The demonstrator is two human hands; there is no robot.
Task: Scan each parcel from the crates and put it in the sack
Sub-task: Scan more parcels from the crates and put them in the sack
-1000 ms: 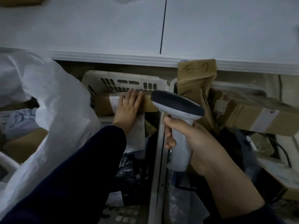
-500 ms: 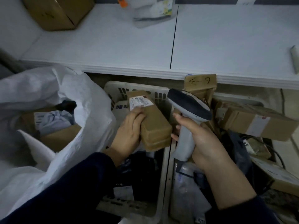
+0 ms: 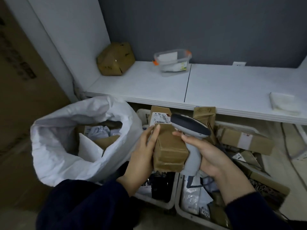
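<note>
A person's left hand [image 3: 142,150] is gripping a brown cardboard parcel [image 3: 169,146] by its left side, with the fingers lying along the edge and the forefinger reaching onto the top face. The right hand [image 3: 204,151] is clasping the grey handle of a barcode scanner [image 3: 191,130] just beside the parcel's right side. The scanner's dark head is leaning over the parcel's far end, close to the white barcode label [image 3: 160,119] (its print is too small to read).

Both hands are holding their loads in the air. Below the left hand a pale left crate [image 3: 172,205] is showing dark and white packets. Below the right hand, the right crate [image 3: 191,218] is holding more mailers and boxes, among them a long brown parcel [image 3: 245,140] lying to the right of the right hand.

Just left of the left hand a white sack [image 3: 66,146] is standing open, with parcels already lying inside it. Farther left, a large cardboard carton [image 3: 25,97] is filling the edge of the view.

Beyond the hands, a cardboard tag [image 3: 204,113] with handwriting is standing against the edge of a white table [image 3: 232,83]. On the table are sitting a crumpled brown box [image 3: 116,58], a clear plastic container [image 3: 172,62] and, far to the right, a folded white cloth [image 3: 282,103]. Dark sleeves [image 3: 83,205] are covering both forearms.
</note>
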